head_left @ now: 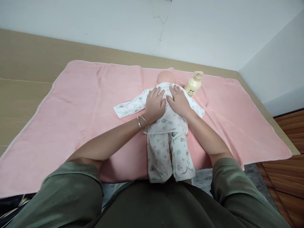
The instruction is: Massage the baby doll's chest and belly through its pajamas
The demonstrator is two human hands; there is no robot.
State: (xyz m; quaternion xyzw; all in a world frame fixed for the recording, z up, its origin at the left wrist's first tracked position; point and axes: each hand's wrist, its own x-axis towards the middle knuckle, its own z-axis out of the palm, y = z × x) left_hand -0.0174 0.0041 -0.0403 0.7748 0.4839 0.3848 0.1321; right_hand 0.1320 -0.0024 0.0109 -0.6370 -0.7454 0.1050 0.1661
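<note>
A baby doll [166,77] lies on a pink cloth [95,104], its head toward the wall and its face not visible. It wears a white patterned top [166,123] and matching trousers [159,155], with the sleeves spread to both sides. My left hand [155,103] rests flat on the left part of the doll's upper body, fingers spread. On the right part lies my right hand [179,100], also flat with its fingers apart. Neither hand grips anything. The two thumbs are close to each other.
A pale yellow pump bottle [193,85] stands on the cloth right of the doll's head. Beneath the cloth is a wooden table [26,50], with a white wall behind it. Brown wooden furniture [291,172] is at the right.
</note>
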